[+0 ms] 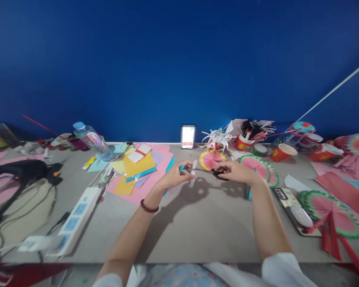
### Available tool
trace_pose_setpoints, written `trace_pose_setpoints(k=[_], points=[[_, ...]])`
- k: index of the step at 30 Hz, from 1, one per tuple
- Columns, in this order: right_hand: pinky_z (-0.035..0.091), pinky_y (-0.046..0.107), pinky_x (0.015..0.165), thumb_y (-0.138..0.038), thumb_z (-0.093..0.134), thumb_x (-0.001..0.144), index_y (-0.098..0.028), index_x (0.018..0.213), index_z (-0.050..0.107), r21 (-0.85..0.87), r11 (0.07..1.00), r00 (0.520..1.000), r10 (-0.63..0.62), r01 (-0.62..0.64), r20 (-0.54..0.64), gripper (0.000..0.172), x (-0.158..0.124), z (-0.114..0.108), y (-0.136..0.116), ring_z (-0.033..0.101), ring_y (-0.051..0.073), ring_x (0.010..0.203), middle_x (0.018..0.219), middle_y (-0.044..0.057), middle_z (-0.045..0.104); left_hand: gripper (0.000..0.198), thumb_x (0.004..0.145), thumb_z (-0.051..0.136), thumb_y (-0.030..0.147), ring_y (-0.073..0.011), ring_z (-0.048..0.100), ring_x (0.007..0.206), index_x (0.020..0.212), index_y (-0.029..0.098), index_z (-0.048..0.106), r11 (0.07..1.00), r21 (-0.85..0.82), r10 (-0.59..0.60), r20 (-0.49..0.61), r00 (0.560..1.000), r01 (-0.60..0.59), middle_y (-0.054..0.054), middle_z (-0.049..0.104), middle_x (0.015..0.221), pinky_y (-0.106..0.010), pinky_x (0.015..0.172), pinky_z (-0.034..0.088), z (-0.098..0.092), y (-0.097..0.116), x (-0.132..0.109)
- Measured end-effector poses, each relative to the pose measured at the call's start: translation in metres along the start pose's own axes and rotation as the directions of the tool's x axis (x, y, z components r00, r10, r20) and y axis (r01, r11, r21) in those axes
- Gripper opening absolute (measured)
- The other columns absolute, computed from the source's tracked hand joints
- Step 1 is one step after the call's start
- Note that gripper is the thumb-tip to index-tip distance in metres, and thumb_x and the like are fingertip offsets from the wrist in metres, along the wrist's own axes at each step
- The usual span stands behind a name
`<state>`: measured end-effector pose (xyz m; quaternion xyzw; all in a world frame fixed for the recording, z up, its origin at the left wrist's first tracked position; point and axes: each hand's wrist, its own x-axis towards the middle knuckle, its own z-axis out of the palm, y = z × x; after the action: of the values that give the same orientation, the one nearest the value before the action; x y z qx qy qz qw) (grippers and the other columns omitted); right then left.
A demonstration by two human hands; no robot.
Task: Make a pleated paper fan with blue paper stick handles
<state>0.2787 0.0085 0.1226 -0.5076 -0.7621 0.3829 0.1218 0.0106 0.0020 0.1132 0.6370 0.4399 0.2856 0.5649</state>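
Observation:
My left hand (174, 178), with a dark red bead bracelet on the wrist, pinches a narrow white strip (193, 175) upright above the table. A small bit of blue shows between its fingers; I cannot make out what it is. From the right, my right hand (237, 172) grips black-handled scissors (217, 173). The blades point left and reach the strip; whether they are cutting it I cannot tell. Just behind the scissors lies a pink and yellow pleated paper fan (212, 160). A green-edged pink fan (261, 169) lies beside my right wrist, partly hidden.
Coloured paper sheets (142, 169) and a tilted plastic bottle (91, 139) lie to the left, with a power strip (79, 219) nearer. A phone (188, 137) stands against the blue wall. Paper cups (283, 152), a phone with a mouse (300, 215) on it, and another fan (332, 215) are right.

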Motion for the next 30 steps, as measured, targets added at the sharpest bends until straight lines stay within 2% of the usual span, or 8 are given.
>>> trace_pose_setpoints(k=[11,18,30], points=[[0.044,0.029,0.066,-0.038,0.060,0.075,-0.020,0.093,0.066,0.027,0.999,1.000,0.017,-0.017,-0.002,0.026,-0.001,0.000,-0.003,0.059,0.018,0.076,0.088,0.004,0.069,0.043,0.070,0.069,0.035,-0.0109,0.054,0.067,0.108,0.018,0.058,1.000,0.005,-0.017,0.003,1.000,0.017,-0.005,0.061,0.092,-0.018,0.050,0.039,0.000,0.001,-0.001],[0.044,0.029,0.065,-0.042,0.061,0.075,-0.020,0.091,0.066,0.060,0.998,1.000,0.002,-0.002,0.015,0.028,0.000,0.000,0.003,0.059,0.018,0.074,0.086,0.004,0.068,0.043,0.069,0.070,0.035,-0.0111,0.054,0.068,0.107,0.018,0.058,1.000,0.003,-0.017,-0.004,1.000,0.017,-0.005,0.061,0.092,-0.018,0.051,0.040,0.000,0.002,-0.002],[0.044,0.028,0.065,-0.040,0.060,0.076,-0.019,0.093,0.065,0.072,0.997,1.000,-0.003,0.004,-0.004,0.027,0.002,0.002,0.012,0.060,0.017,0.075,0.086,0.004,0.068,0.043,0.070,0.070,0.032,-0.0109,0.053,0.067,0.109,0.018,0.057,1.000,-0.001,-0.027,-0.002,1.000,0.027,-0.004,0.060,0.086,-0.017,0.048,0.038,0.000,0.001,-0.001]])
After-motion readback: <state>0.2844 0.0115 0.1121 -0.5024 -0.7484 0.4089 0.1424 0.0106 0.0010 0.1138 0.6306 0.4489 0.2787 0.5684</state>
